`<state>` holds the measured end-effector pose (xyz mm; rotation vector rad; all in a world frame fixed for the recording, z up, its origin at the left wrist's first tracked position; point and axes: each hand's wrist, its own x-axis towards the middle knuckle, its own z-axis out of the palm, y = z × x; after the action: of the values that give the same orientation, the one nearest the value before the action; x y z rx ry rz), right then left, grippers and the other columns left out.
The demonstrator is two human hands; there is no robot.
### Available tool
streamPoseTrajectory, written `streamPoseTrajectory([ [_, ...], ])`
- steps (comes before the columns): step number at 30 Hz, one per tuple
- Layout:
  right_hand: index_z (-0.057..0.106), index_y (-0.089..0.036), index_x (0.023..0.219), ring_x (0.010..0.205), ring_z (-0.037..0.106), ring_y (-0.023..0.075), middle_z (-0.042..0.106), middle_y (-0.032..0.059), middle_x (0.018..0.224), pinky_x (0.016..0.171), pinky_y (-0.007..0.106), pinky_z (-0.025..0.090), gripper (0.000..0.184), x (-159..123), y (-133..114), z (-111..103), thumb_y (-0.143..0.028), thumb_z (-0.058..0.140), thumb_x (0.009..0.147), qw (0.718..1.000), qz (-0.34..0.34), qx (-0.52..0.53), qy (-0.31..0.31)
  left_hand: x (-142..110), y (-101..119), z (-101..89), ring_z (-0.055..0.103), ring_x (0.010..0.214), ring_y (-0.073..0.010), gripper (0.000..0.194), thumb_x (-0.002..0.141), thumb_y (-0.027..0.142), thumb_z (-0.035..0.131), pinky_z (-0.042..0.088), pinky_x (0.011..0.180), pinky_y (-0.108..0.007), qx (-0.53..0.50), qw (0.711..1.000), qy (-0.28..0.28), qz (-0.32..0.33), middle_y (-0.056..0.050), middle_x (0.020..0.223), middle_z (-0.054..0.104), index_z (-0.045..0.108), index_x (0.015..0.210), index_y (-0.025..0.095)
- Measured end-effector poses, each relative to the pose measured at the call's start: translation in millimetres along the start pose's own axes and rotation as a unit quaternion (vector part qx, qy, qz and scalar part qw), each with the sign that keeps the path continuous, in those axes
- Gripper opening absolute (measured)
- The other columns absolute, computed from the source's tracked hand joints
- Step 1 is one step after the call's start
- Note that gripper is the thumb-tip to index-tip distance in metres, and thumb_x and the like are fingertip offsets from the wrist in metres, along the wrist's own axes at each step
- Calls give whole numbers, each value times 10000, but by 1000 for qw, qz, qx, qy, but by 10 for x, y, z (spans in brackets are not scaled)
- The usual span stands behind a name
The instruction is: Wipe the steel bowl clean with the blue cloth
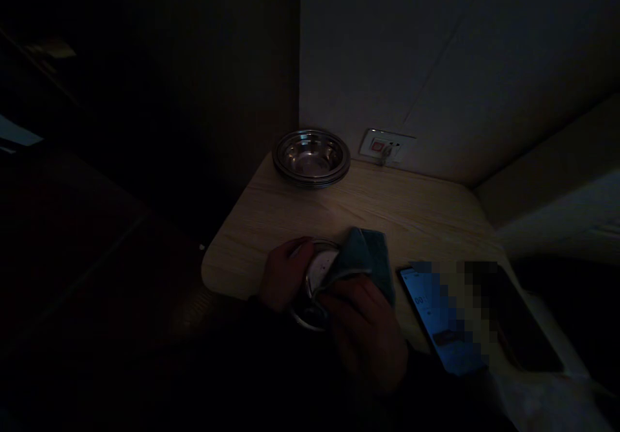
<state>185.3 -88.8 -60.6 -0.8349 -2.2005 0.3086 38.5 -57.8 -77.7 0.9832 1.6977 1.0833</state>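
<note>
A shiny metal bowl point(321, 267) rests near the front edge of the wooden table, partly covered by my hands and a cloth. My left hand point(285, 276) grips its left rim, the fingers closed over the edge. In my right hand point(368, 329) is a teal cloth point(380, 254), pinched in the fingers and held against the right side of the bowl. Part of the cloth spreads out to the right over the tabletop. The light is dim, so the fingertips are hard to make out.
Several nested metal bowls point(312, 154) stand at the back of the table point(397, 199) by the wall. A socket with a switch point(386, 146) is on the wall. To the right lie a lit phone point(431, 316) and a dark flat object point(527, 329).
</note>
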Motion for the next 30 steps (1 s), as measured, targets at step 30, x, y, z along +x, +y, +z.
streamPoseTrajectory([
  [30,658,-149,979,882,508,225,612,98,916,765,393,463,232,82,69,88,-137,495,813,996,77,17,32,-23,48,-6,631,903,-209,319,725,343,535,466,820,-302,20,1000,-1,-20,-60,941,709,691,923,148],
])
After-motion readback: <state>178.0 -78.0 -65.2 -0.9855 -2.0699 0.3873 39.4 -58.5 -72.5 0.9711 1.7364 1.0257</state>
